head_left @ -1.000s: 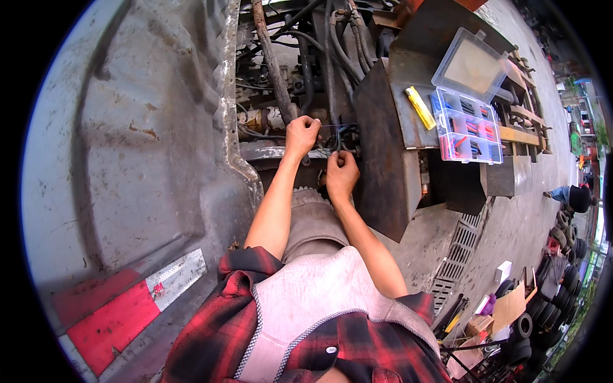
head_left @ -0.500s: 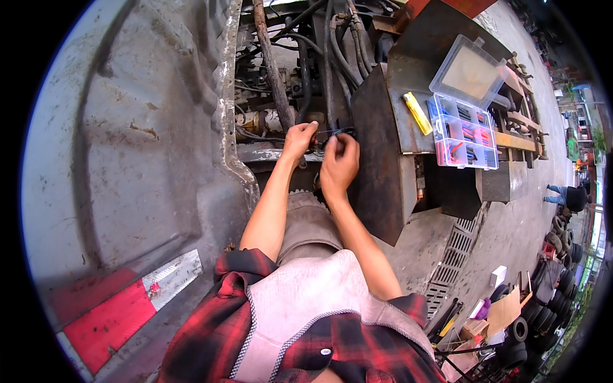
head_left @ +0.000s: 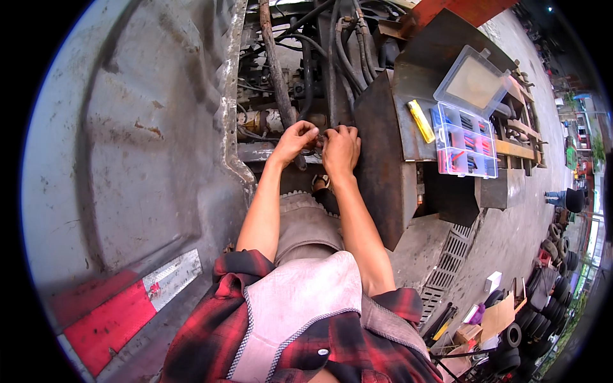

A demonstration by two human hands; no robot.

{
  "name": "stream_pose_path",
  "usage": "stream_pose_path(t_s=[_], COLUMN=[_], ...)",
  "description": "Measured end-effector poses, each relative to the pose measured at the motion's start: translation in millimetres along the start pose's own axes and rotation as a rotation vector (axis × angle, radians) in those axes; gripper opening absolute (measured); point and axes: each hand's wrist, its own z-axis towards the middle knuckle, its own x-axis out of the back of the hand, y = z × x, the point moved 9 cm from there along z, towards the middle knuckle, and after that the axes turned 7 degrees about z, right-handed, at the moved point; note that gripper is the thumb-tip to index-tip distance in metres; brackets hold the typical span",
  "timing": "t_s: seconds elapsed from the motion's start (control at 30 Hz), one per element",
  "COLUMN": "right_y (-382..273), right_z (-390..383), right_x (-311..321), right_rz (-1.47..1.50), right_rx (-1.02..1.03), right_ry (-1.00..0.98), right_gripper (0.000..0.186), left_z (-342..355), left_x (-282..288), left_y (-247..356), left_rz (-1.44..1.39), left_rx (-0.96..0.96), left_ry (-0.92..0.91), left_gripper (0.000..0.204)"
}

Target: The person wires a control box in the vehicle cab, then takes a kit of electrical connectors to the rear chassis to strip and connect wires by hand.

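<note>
Held left hand (head_left: 297,142) and right hand (head_left: 341,152) close together beside the dark steel panel (head_left: 380,159), pinched narrow in both grips; couldn't tell on what, hidden between fingertips (head_left: 313,133)! Called for light, steady pressure.

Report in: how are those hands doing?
Left hand, right hand: curled, nearly touching. Anything held: too hidden to tell. Dark angular steel panel: close on right.

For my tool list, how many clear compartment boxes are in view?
1: the clear box lies beside the yellow object, at the dark metal ledge, right of the right hand. Others may be hidden.
</note>
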Motion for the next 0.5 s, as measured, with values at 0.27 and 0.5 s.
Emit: stream_pose_path(t_s=[0.27,0.5], right_y=[-2,-4], right_z=[0,1], right_x=[0,4], right_rz=[-0.010,0.050], right_rx=[0.009,0.024], right_ry=[-0.005,-0.001], right_gripper=[0.013,0.010], left_z=[3,9], left_x=[0,3], left_y=[5,1], left_rz=[0.153,0.294], left_rx=[-0.066,-0.107], left_ry=[0.113,0.222], left_gripper=[0.012,0.019])
